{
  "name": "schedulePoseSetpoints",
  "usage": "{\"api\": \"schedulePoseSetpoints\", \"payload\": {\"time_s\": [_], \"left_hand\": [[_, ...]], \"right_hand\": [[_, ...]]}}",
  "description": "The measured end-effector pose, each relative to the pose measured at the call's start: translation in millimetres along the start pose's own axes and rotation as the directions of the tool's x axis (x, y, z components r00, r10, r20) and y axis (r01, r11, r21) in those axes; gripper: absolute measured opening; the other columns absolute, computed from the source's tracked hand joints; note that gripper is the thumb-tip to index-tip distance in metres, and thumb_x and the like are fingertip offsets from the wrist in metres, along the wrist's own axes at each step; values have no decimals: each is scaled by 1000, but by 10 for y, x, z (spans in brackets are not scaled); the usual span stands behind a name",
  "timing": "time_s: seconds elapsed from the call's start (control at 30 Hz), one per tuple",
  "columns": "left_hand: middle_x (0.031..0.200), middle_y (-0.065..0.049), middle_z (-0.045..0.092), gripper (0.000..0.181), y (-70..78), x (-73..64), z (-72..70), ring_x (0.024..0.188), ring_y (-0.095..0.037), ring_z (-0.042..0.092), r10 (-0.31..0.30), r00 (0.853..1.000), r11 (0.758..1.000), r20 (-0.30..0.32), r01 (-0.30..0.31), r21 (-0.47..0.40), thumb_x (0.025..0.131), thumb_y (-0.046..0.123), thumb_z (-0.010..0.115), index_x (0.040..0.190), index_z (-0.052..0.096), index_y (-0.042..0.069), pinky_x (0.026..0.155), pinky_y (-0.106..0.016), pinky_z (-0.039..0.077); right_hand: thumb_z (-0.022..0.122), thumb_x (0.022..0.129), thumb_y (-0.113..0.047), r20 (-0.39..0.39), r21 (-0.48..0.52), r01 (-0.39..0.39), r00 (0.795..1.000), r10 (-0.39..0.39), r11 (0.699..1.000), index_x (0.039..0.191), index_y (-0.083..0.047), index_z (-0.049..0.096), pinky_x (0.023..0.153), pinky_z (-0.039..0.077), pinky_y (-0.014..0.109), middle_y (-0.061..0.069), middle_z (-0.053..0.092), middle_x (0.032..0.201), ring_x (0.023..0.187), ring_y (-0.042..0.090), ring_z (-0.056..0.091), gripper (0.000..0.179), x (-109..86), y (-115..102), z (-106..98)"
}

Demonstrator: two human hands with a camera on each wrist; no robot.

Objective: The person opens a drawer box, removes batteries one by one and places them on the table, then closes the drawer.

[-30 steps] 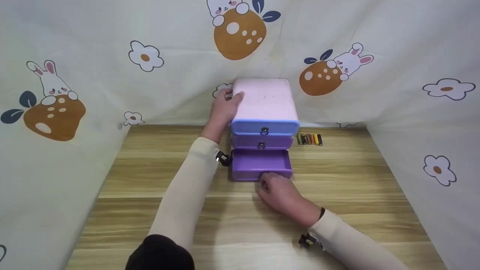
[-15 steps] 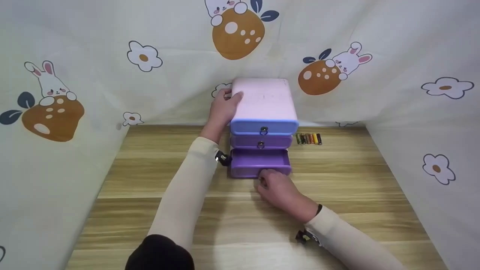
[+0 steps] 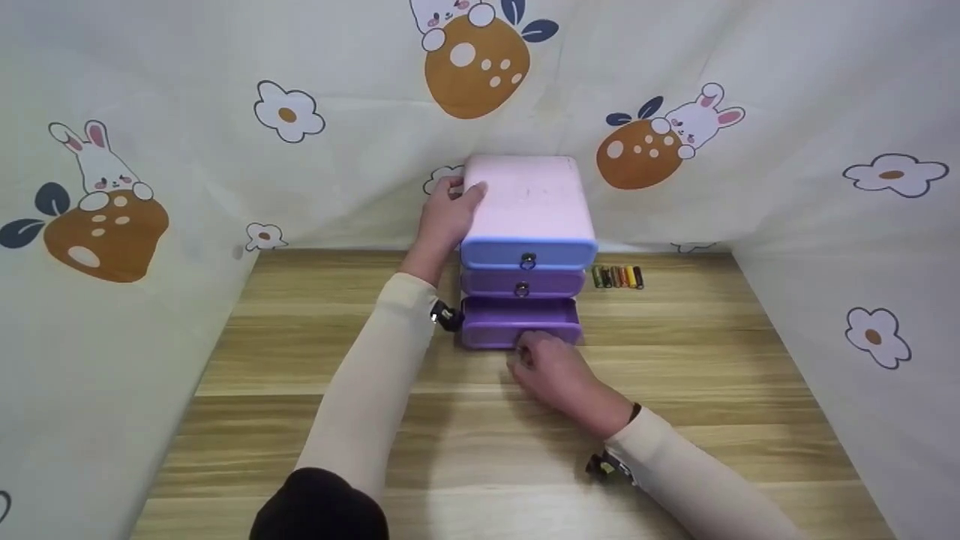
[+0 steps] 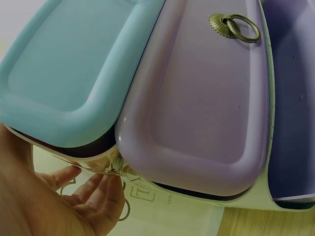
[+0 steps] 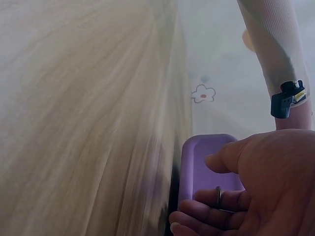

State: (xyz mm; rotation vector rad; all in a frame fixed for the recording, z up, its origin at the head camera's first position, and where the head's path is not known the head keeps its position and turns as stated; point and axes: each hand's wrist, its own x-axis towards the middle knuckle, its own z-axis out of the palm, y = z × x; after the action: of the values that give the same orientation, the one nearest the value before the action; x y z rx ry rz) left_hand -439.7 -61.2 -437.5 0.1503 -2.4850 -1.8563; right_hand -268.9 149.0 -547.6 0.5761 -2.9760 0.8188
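A small drawer cabinet with a pale pink top stands against the back curtain. Its blue top drawer and purple middle drawer are in; each front carries a brass ring. The purple bottom drawer stands partly out, its visible inside bare. My left hand rests on the cabinet's left side, thumb over the top edge and fingers loosely bent along the side. At the bottom drawer's front is my right hand, fingers curled; in the right wrist view a metal ring encircles one finger.
Several batteries lie in a row on the wooden table, right of the cabinet. A white curtain printed with rabbits and flowers encloses the back and sides. A small black camera sits on the left wrist.
The bottom drawer has slid further into the cabinet, and my right hand has moved forward with it. My left hand stays in place on the cabinet's side.
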Motion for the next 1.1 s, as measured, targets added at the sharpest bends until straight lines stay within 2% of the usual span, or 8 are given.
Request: {"api": "schedulePoseSetpoints", "payload": {"time_s": [0.33,0.57,0.77,1.1], "left_hand": [[147,-9,64,66,3,3,-5,128,-23,63,2,1000,1000,6,-2,9,108,56,65,158,53,16,106,-39,52],[147,-11,64,65,16,-26,-13,131,-25,63,21,1000,1000,3,-21,4,109,54,65,158,53,14,108,-40,51],[145,-11,64,64,15,-30,-1,129,-24,63,29,1000,1000,1,-29,-7,109,53,66,157,53,13,108,-40,51],[143,-11,67,61,0,-15,3,126,-24,65,41,999,999,-15,-42,-19,109,51,67,154,56,13,105,-39,53]], "right_hand": [[81,98,-24,-22,27,0,1000,0,1000,98,-11,71,71,57,41,-3,65,84,74,17,61,17,69,34,1],[83,97,-20,-32,48,-2,999,4,999,102,-8,71,73,57,42,-2,67,85,77,18,62,17,111,42,-3],[82,99,-22,-13,73,-30,999,31,997,105,-7,72,75,58,42,-1,69,88,79,19,64,19,137,46,-5],[82,99,-27,15,85,-71,997,70,994,106,-11,70,77,58,42,0,68,91,83,20,64,21,171,45,2]]}}
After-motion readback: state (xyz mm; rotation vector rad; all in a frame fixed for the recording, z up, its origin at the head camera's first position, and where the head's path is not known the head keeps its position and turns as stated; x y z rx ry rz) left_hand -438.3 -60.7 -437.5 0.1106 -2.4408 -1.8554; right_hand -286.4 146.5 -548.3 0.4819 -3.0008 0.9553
